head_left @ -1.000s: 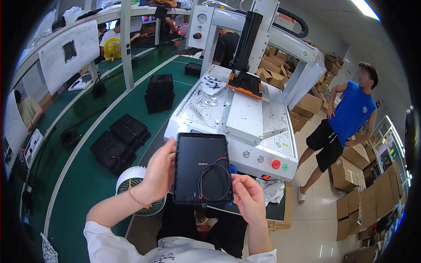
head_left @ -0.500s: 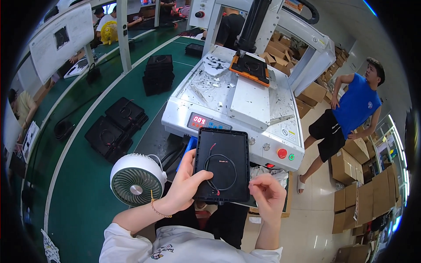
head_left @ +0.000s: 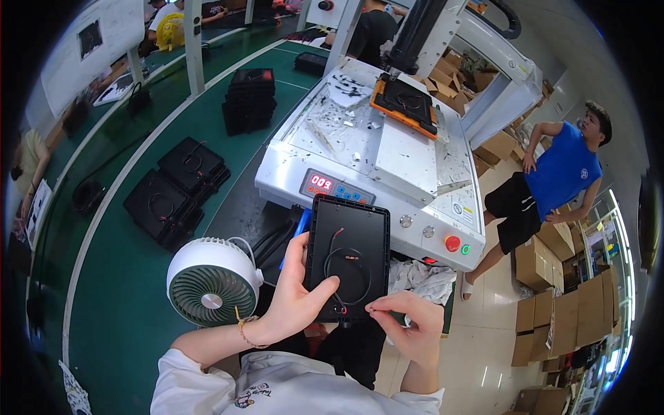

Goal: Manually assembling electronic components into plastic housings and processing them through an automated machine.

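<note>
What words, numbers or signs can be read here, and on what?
Machine display: lit red digits, legible but not copied here.
Black panel in the left hand: print too small to read.
Posted sheet: too fine to read.
White shirt: small lettering, unclear.
Blue top: emblem, too small to read.
Round sticker on the machine front: a sign, too small to make out.

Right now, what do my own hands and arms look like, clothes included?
Your left hand and right hand wear no gloves. A thin, yellowish bracelet circles the left wrist; the right wrist shows none. Both forearms come out of loose white sleeves.
</note>
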`<state>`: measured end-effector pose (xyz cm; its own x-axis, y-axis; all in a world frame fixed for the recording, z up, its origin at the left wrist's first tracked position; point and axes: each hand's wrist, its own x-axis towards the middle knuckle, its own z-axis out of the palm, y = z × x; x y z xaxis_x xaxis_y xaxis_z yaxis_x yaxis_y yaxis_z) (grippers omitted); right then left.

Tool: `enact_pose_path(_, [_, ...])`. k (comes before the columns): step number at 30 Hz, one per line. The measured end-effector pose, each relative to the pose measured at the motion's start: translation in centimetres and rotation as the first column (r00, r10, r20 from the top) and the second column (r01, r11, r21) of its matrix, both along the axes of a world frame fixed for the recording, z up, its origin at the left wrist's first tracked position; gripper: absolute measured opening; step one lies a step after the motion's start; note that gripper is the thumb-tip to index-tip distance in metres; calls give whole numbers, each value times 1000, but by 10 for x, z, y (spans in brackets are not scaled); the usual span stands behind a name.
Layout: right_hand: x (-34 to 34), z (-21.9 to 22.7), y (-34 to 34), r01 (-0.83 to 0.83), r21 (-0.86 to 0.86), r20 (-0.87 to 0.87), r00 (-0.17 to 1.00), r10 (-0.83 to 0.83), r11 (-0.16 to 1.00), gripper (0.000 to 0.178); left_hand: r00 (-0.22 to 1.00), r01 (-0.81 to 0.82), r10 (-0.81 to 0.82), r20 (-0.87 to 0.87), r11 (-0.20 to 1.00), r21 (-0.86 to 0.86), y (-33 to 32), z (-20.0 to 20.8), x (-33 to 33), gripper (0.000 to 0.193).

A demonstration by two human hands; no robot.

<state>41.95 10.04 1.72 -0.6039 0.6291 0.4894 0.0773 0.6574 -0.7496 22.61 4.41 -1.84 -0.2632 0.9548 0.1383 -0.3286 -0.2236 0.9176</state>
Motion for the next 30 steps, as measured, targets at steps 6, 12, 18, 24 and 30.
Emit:
enact_pose_path(6, [-15,1,1,-83,198,71,995,70,977,25,1000,-16,16,-7,1000,3,1,-2,-4,64])
enact_pose_path(12, [-21,3,1,-146,241,268,960,78,959,24,1000,-17,17,-5,1000,14,0,-2,-6,64])
enact_pose_path(18, [-20,-1,1,-106,278,256,966,33,955,25,999,-39,39,-2,999,22,-1,-6,-6,64])
enact_pose_path(24, [-17,0,-5,-58,322,243,970,-23,945,23,998,-57,57,4,998,37,-1,-2,-5,63])
enact_pose_path(30, [-16,-3,-10,-13,449,169,983,-71,893,24,998,-61,60,29,997,51,-2,-4,-4,62])
